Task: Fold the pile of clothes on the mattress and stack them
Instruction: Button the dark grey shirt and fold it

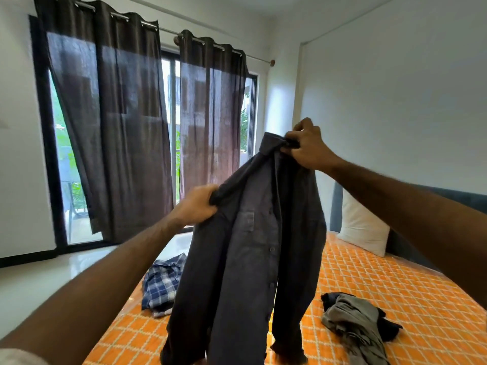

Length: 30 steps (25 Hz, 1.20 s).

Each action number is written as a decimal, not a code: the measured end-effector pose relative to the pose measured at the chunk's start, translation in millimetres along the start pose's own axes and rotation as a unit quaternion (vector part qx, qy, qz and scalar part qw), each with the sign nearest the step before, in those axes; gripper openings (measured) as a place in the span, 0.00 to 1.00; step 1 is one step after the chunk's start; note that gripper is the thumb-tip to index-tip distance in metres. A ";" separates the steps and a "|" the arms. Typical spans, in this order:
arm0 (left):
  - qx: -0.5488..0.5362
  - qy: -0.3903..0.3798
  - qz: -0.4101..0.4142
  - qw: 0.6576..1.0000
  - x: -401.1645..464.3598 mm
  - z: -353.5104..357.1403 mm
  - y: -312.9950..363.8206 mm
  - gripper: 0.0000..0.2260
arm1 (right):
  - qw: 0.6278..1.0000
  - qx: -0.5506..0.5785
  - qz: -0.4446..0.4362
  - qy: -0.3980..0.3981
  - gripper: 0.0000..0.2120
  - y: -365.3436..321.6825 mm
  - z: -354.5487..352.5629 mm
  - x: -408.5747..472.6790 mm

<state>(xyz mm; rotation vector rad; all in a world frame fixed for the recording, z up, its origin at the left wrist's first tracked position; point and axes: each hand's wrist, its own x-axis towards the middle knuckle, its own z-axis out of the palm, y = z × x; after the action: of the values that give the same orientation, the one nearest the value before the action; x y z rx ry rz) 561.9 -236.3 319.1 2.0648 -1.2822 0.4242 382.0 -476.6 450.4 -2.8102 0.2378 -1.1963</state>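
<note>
A dark grey button-up shirt (250, 254) hangs in the air above the orange quilted mattress (395, 291). My right hand (308, 148) grips its collar at the top. Lower and to the left, my left hand (196, 205) grips the shirt's shoulder. The shirt's hem and sleeves dangle down to the mattress. A blue and white plaid shirt (163, 283) lies crumpled at the mattress's left edge. On the right, a loose pile of grey and dark clothes (355, 322) sits on the mattress.
A white pillow (361, 227) leans against the dark headboard (400, 243) at the far right. Dark curtains (126, 127) cover a glass door on the left wall. White floor (52, 275) runs along the mattress's left side.
</note>
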 end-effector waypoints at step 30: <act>-0.188 -0.044 -0.039 0.980 -101.7 -114.1 -16.5 0.21 | 0.844 0.346 0.066 -0.405 0.11 47.5 23.4 -51.0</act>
<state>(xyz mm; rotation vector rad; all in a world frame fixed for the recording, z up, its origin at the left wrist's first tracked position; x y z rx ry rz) 536.8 -85.7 337.1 1.8196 -1.2198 0.0459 358.7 -514.3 391.7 -2.3017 -0.0626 0.0441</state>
